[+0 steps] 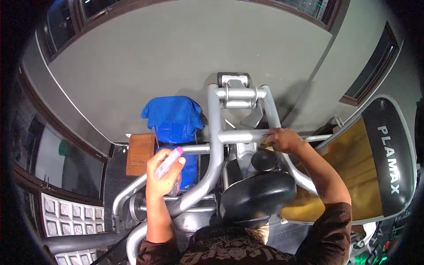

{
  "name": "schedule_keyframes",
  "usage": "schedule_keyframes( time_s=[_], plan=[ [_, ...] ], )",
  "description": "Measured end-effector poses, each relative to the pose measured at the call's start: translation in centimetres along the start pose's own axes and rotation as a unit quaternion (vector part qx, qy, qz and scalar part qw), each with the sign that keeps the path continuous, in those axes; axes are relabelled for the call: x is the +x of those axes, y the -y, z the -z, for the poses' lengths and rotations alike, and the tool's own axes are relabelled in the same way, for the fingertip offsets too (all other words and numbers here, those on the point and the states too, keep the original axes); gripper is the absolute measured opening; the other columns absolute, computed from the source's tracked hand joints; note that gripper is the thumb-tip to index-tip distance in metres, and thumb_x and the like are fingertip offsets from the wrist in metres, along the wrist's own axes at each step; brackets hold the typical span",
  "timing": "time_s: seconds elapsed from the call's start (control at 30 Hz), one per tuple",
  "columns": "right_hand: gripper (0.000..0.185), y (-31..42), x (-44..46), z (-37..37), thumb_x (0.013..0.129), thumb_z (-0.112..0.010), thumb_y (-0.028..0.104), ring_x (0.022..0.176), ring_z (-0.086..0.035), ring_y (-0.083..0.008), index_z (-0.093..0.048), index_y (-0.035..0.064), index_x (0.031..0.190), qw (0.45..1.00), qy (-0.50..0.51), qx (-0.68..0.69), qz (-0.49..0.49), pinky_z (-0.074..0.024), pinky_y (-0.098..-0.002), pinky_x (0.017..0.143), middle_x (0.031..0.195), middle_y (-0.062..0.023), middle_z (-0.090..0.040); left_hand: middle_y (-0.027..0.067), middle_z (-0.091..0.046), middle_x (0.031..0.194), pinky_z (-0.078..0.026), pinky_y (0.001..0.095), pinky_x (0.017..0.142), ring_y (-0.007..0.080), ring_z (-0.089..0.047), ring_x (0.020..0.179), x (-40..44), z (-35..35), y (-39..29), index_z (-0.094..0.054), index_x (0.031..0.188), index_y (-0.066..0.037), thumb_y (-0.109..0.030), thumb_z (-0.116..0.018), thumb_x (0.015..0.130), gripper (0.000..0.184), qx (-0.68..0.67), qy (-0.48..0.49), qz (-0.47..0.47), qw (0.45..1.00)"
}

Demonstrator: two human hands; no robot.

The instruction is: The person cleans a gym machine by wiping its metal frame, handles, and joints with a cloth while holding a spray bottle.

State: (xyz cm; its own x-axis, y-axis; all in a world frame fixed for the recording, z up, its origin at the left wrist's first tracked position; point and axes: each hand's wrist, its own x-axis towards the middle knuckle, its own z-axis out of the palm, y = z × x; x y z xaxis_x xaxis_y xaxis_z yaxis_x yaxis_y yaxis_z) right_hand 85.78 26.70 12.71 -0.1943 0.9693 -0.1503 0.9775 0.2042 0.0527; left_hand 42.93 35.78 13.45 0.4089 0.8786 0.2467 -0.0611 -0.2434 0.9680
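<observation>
My left hand (164, 176) is wrapped round a spray bottle (169, 163) with a pink tip and a pale, see-through body. It is held up in front of a silver tube of the gym machine. My right hand (288, 141) is closed at the right end of the machine's silver crossbar (243, 135). A small yellowish patch shows under its fingertips, too hidden to name. Below the crossbar are a round black pad (263, 160) and a larger black padded cushion (258, 194), close to my body.
A blue cloth (172, 112) hangs over a blue chair behind the left tubes. Beside it stands a brown wooden box (140, 154). A large PLAMAX panel (388, 163) rises at the right. A grey wall (176, 53) closes off the back, and a white gridded panel (73, 221) is low left.
</observation>
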Motion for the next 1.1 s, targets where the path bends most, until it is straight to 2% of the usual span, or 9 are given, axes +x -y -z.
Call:
schedule_keyframes(
  time_s=[0.13, 0.3, 0.4, 0.53, 0.63, 0.7, 0.9, 1.0, 1.1],
  plan=[
    [0.03, 1.8, 3.0, 2.7, 0.086, -0.069, 0.008, 0.095, -0.068, -0.0339, -0.076, 0.0157, 0.113, 0.976, -0.102, 0.181, 0.064, -0.0564, -0.0429, 0.081, 0.104, -0.0113, -0.067, -0.0022, -0.06, 0.067, -0.043, 0.0231, 0.048, 0.0049, -0.055, 0.054, 0.4, -0.2, 0.1, -0.064, 0.091, -0.003, -0.012, -0.077, 0.089, 0.015, 0.001, 0.011, -0.001, 1.0],
    [0.026, 6.8, 9.6, 3.4, 0.087, -0.07, 0.013, 0.099, -0.066, -0.0337, -0.076, 0.0218, 0.111, 0.946, -0.132, 0.249, 0.162, -0.054, -0.0452, 0.086, 0.104, -0.0101, -0.066, -0.0016, -0.06, 0.067, -0.043, 0.0233, 0.048, 0.005, -0.055, 0.054, 0.2, -0.2, -0.2, -0.065, 0.092, -0.002, -0.008, -0.076, 0.088, 0.013, -0.001, -0.006, 0.0, 1.0],
    [0.021, 8.0, 10.6, 2.6, 0.084, -0.071, 0.013, 0.106, -0.065, -0.0315, -0.076, 0.0209, 0.103, 0.981, -0.021, 0.156, 0.114, -0.0544, -0.0445, 0.089, 0.107, -0.0066, -0.067, -0.0011, -0.061, 0.067, -0.043, 0.0237, 0.047, 0.0051, -0.055, 0.053, -0.1, 0.5, -0.4, -0.065, 0.092, -0.002, -0.007, -0.076, 0.089, 0.013, 0.002, -0.017, -0.004, 1.0],
    [0.017, 4.9, 9.1, 0.2, 0.091, -0.062, 0.028, 0.105, -0.069, -0.0282, -0.076, 0.0215, 0.099, 0.991, -0.007, 0.082, 0.109, -0.0573, -0.0449, 0.086, 0.108, -0.0056, -0.07, -0.0011, -0.06, 0.067, -0.043, 0.0236, 0.048, 0.0051, -0.055, 0.054, 0.0, 1.5, 0.0, -0.063, 0.088, -0.003, -0.008, -0.076, 0.089, 0.014, 0.009, -0.026, 0.01, 1.0],
    [0.021, 4.1, 7.0, 0.6, 0.091, -0.06, 0.03, 0.099, -0.073, -0.0287, -0.077, 0.0234, 0.101, 0.988, 0.122, -0.096, 0.023, -0.0599, -0.0452, 0.082, 0.106, -0.0068, -0.073, -0.0013, -0.06, 0.067, -0.042, 0.0232, 0.048, 0.005, -0.055, 0.054, 0.5, 1.2, 0.7, -0.062, 0.087, -0.003, -0.008, -0.076, 0.089, 0.015, -0.002, -0.023, -0.007, 1.0],
    [0.022, 3.6, 5.5, 2.2, 0.087, -0.063, 0.024, 0.095, -0.074, -0.0304, -0.078, 0.0247, 0.103, 0.956, 0.207, -0.155, -0.14, -0.0612, -0.0459, 0.08, 0.107, -0.0086, -0.075, -0.0019, -0.059, 0.067, -0.042, 0.0231, 0.048, 0.0047, -0.054, 0.054, 0.7, 0.7, 0.5, -0.062, 0.086, -0.004, -0.008, -0.076, 0.089, 0.015, -0.02, -0.019, 0.002, 1.0],
    [0.021, 0.1, 1.3, 2.8, 0.085, -0.069, 0.03, 0.1, -0.071, -0.0315, -0.079, 0.0322, 0.103, 0.983, 0.143, -0.037, -0.109, -0.0577, -0.0436, 0.086, 0.102, -0.0069, -0.073, -0.0024, -0.059, 0.066, -0.042, 0.0232, 0.048, 0.0046, -0.054, 0.054, 0.8, 0.4, 0.3, -0.062, 0.087, -0.004, -0.008, -0.076, 0.09, 0.015, -0.013, 0.002, -0.007, 1.0],
    [0.021, 0.2, 3.3, 1.6, 0.087, -0.071, 0.016, 0.093, -0.068, -0.0339, -0.077, 0.0176, 0.108, 0.975, -0.042, 0.218, -0.005, -0.0542, -0.044, 0.081, 0.097, -0.0129, -0.07, -0.0024, -0.059, 0.066, -0.042, 0.023, 0.049, 0.0045, -0.054, 0.054, 0.6, 0.0, 0.1, -0.062, 0.088, -0.003, -0.008, -0.076, 0.09, 0.014, -0.016, 0.001, -0.007, 1.0],
    [0.026, 3.9, 6.3, 3.1, 0.085, -0.071, 0.01, 0.098, -0.067, -0.0356, -0.076, 0.0128, 0.111, 0.945, -0.097, 0.294, 0.11, -0.0529, -0.0459, 0.085, 0.103, -0.0148, -0.069, -0.0026, -0.059, 0.066, -0.042, 0.0227, 0.049, 0.0043, -0.054, 0.054, 0.2, -0.3, -0.7, -0.062, 0.088, -0.004, -0.008, -0.076, 0.09, 0.014, -0.025, 0.005, -0.007, 1.0]
  ],
)
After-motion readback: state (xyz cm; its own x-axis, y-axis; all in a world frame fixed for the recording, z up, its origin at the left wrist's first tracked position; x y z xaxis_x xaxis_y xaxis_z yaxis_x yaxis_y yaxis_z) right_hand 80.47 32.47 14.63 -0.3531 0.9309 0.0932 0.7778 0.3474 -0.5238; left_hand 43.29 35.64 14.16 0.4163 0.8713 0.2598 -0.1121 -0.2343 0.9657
